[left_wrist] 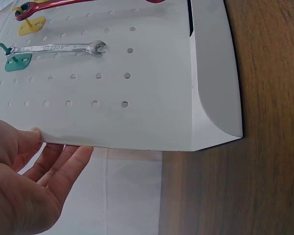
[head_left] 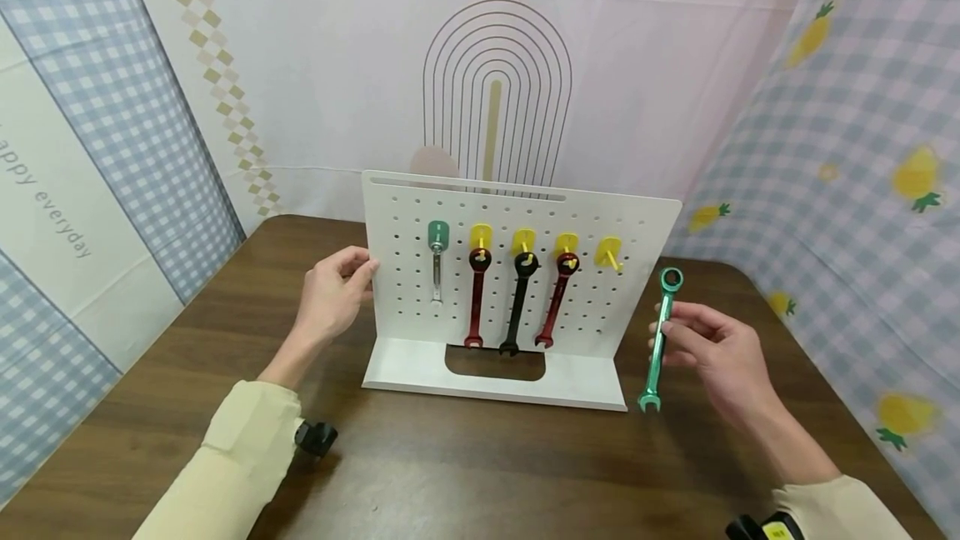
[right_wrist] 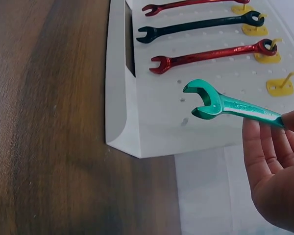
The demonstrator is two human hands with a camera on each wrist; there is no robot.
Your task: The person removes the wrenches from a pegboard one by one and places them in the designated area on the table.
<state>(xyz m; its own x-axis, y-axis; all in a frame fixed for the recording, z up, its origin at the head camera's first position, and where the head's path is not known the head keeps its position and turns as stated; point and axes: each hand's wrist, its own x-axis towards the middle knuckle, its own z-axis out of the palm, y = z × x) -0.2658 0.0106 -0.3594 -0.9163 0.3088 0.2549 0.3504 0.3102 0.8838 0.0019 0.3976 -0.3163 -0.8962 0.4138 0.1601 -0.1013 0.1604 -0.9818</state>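
A white pegboard [head_left: 633,227] stands on the table, its left edge pinched by my left hand [head_left: 330,297], thumb in front and fingers behind. My right hand [head_left: 723,361] holds a green ratchet wrench [head_left: 656,365] by its shank, to the right of the board, ring end up and open jaw down. On the board, a silver wrench [head_left: 437,273] hangs from a green hook [head_left: 438,232]. Beside it, a red wrench [head_left: 477,298], a black wrench [head_left: 517,302] and another red wrench [head_left: 553,307] hang from yellow hooks. The rightmost yellow hook [head_left: 609,252] carries nothing.
The brown wooden table [head_left: 465,473] extends in front of the board and to both sides. The board's base [head_left: 577,382] has a cutout in its middle. Behind hangs a pale patterned cloth [head_left: 337,65], with checked cloths at left and right.
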